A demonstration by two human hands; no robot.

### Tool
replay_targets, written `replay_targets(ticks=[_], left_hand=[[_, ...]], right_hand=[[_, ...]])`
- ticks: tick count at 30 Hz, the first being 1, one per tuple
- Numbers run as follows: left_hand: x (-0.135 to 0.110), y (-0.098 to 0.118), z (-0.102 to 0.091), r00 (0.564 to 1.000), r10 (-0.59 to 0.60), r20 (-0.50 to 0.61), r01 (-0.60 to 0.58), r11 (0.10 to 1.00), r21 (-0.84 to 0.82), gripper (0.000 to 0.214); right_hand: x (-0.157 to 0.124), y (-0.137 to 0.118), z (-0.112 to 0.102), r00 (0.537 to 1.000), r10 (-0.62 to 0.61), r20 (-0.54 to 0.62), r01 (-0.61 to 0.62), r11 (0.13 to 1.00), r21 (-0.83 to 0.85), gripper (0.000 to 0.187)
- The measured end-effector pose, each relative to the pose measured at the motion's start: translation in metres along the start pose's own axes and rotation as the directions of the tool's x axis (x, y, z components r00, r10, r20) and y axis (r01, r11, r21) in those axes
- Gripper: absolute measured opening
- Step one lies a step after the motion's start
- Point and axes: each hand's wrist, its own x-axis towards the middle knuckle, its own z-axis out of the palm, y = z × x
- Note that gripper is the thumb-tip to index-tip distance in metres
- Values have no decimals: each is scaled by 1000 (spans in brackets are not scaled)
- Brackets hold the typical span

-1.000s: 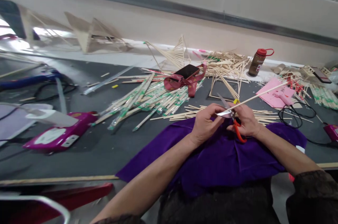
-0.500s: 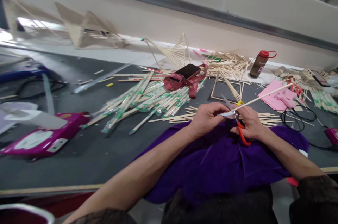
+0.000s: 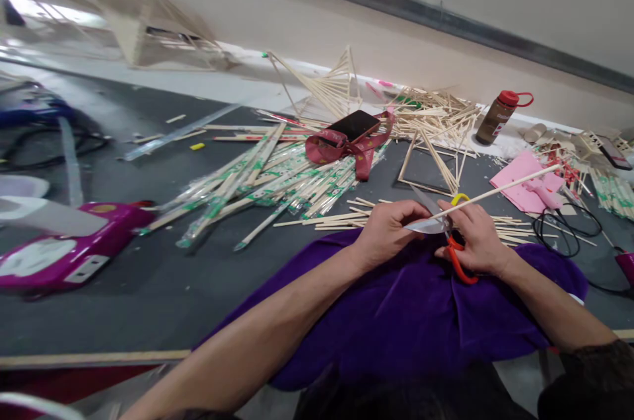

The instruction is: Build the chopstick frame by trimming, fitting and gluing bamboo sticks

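Observation:
In my right hand (image 3: 478, 238) is a pair of scissors (image 3: 461, 265) with an orange and yellow handle, its blades parted and pointing left. My left hand (image 3: 389, 228) is closed on the near end of a thin wooden chopstick (image 3: 505, 189). That stick runs up to the right, across the scissor blades and over my right fingers. Both hands are held above a purple cloth (image 3: 386, 314) at the table's near edge. Loose chopsticks (image 3: 341, 218) lie just behind my hands.
Wrapped chopsticks (image 3: 238, 189) spread over the dark table (image 3: 163, 314). A phone (image 3: 352, 126) with a red strap rests on them. Stick frames (image 3: 329, 86) stand behind. A bottle (image 3: 498, 117), pink paper (image 3: 515, 175) and a glue gun (image 3: 545, 195) with cable are right, a magenta device (image 3: 94, 235) left.
The view has shifted slightly. The scissor blades look a little wider apart, and both hands keep their hold on the stick and scissors.

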Motion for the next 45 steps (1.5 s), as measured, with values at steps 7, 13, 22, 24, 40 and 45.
replay_targets(ticks=[7,13,22,24,40,45], left_hand=[[12,8,1,994,-70,87,78,993,-86,11],[21,8,-1,994,39,104,-39,999,-1,11],[33,-1,-1,983,123,138,-130,991,44,12],[34,-5,-1,983,125,136,-131,991,35,13],[21,-7,2,986,-57,157,82,983,-162,12],[20,-4,1,971,-141,193,188,950,-249,16]], right_hand=[[0,2,-2,999,49,0,-49,999,-16,72],[1,3,-6,998,53,-21,-54,998,-28,74],[-1,6,-3,995,98,5,-98,995,-25,81],[-1,6,-2,994,106,19,-106,994,-9,82],[0,9,0,998,37,41,-39,998,49,75],[0,10,0,998,26,54,-29,998,57,78]])
